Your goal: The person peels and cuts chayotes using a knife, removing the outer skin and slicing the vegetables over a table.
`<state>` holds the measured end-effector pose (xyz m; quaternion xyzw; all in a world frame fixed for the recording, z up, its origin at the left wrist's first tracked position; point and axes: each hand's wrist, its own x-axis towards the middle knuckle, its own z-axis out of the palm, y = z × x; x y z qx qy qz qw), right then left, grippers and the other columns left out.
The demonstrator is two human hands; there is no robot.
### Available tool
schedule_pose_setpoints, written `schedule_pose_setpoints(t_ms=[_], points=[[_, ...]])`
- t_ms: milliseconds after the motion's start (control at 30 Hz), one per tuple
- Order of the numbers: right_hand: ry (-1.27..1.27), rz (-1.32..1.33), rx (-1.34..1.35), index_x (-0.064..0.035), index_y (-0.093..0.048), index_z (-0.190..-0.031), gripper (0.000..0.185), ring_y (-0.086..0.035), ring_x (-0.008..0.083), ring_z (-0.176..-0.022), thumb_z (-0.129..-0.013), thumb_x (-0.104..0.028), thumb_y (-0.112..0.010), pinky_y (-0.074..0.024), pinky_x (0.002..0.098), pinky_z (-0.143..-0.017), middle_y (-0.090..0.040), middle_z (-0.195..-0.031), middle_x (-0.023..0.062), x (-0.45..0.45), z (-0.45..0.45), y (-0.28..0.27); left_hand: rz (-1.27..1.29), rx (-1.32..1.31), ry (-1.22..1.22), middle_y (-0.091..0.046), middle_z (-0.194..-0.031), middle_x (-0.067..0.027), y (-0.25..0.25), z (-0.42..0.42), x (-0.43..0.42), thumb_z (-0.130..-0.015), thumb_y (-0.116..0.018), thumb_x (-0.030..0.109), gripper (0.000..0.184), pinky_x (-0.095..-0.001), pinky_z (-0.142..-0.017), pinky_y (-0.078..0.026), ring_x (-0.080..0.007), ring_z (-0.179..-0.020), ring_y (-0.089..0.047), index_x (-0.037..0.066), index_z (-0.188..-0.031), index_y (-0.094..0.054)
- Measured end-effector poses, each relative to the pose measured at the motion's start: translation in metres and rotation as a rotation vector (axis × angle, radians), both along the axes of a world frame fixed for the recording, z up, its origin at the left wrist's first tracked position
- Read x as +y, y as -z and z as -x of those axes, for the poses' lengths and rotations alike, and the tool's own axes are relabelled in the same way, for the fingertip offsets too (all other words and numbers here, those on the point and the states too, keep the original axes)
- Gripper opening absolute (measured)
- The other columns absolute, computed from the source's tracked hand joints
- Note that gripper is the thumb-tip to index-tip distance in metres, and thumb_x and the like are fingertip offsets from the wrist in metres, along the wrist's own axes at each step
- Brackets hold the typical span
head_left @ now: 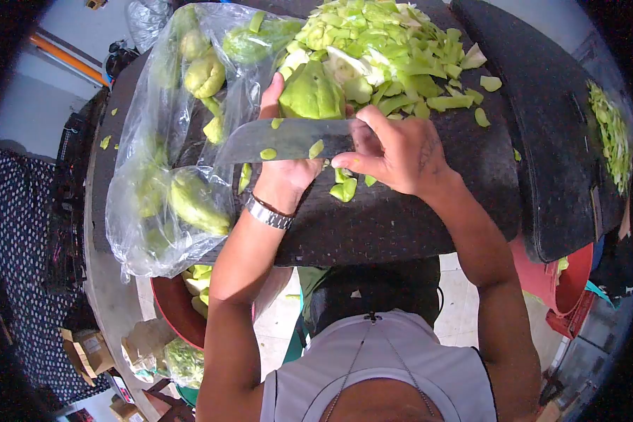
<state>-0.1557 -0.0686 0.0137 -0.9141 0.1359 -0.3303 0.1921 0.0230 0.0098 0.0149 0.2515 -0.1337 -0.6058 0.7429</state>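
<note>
A green chayote (311, 93) rests in my left hand (288, 169), whose fingers wrap round it from beneath and the sides. My right hand (394, 149) grips a wide knife (281, 137) near its right end; the handle is mostly hidden in the fingers. The blade lies level across the front of the chayote, above my left palm, with bits of green peel stuck to it. Whether the edge touches the chayote I cannot tell. Small peel pieces (343, 186) lie on the dark table just below the knife.
A clear plastic bag (130, 232) with several chayotes lies at left. Behind my hands rises a heap of green peelings (394, 49). A dark board (548, 141) stands at right with more shreds (610, 133). Red tubs (163, 299) are below the table (401, 225) on both sides.
</note>
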Motion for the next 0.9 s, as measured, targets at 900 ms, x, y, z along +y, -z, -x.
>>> schedule_pose_setpoints(t_ms=[900], points=[[0.182,-0.014,0.147,-0.0133,-0.06,-0.081,0.058,-0.068,0.0315,-0.06,-0.075,-0.068,-0.077,-0.0539,0.0451,-0.058,-0.063,-0.062,0.0041,-0.034,0.01,0.001,-0.066,-0.113,0.053,-0.07,-0.12,-0.011,0.003,-0.01,-0.001,-0.094,-0.056,0.057,0.061,-0.04,-0.084,-0.056,-0.0258,-0.104,-0.069,0.007,-0.13,-0.062]])
